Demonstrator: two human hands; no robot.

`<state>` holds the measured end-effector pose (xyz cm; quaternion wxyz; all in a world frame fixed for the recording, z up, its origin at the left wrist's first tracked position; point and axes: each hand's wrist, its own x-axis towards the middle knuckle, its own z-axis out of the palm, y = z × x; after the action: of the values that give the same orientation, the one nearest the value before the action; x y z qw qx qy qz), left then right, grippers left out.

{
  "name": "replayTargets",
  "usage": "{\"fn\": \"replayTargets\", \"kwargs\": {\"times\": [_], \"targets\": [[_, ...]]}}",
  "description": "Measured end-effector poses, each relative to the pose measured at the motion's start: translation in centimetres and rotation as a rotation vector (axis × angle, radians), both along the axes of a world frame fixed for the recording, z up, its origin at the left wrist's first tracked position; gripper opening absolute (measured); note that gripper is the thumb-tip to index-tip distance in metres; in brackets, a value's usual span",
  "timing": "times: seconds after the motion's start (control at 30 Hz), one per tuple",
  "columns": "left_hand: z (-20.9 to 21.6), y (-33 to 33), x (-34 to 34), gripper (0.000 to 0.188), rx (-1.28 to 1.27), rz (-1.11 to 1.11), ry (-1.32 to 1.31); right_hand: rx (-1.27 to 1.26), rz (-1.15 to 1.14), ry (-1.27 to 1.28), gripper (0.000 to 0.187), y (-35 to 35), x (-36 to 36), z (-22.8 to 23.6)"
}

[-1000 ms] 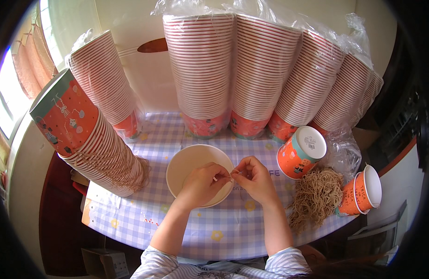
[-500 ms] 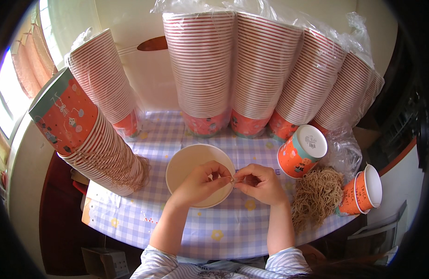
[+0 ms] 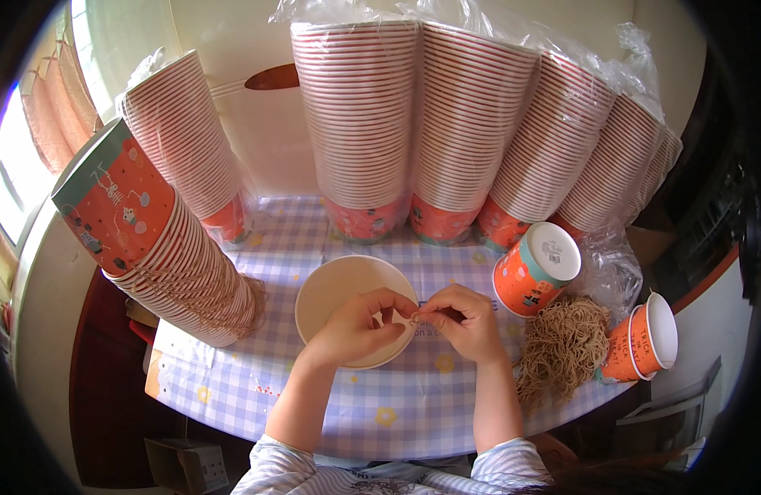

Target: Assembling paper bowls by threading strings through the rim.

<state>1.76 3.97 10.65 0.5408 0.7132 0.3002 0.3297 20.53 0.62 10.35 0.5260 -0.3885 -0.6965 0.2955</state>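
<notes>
A paper bucket (image 3: 347,280) with a cream inside stands in front of me, its mouth facing up. My left hand (image 3: 360,326) reaches over it, fingers curled at its right rim. There my right hand (image 3: 463,322) meets it, thumb and forefinger pinched. A thin strand that looks like twine shows between the fingertips of both hands; most of it is hidden. Right of my right hand lies a tangled heap of brown twine (image 3: 566,342). Behind the heap an orange paper bucket (image 3: 529,276) rests upside down, its white base showing.
Tall stacks of paper buckets in clear plastic (image 3: 360,124) line the back. At left leans a stack of buckets with twine (image 3: 186,264). Two nested orange cups (image 3: 636,342) lie tilted at the right edge. The checked tablecloth (image 3: 314,421) covers the table, its front edge curved.
My left thumb has parted from the forefinger and moved back a little. The fingers of my right hand have shifted slightly at the bucket's rim. Everything else stays put.
</notes>
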Motion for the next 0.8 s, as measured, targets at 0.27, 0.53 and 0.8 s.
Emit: {"fn": "replayTargets", "kwargs": {"times": [0.27,0.53,0.8], "targets": [[0.3,-0.8,0.8,0.016,0.277,0.123,0.189,-0.040,-0.040,0.003,0.008,0.2,0.0,0.0],[-0.4,-0.3,0.4,0.010,-0.070,0.135,-0.026,-0.198,-0.079,-0.113,0.007,0.0,-0.1,0.8],[0.5,-0.3,0.2,0.004,-0.240,0.082,-0.269,-0.254,-0.077,-0.168,0.010,0.0,0.0,0.4]]}}
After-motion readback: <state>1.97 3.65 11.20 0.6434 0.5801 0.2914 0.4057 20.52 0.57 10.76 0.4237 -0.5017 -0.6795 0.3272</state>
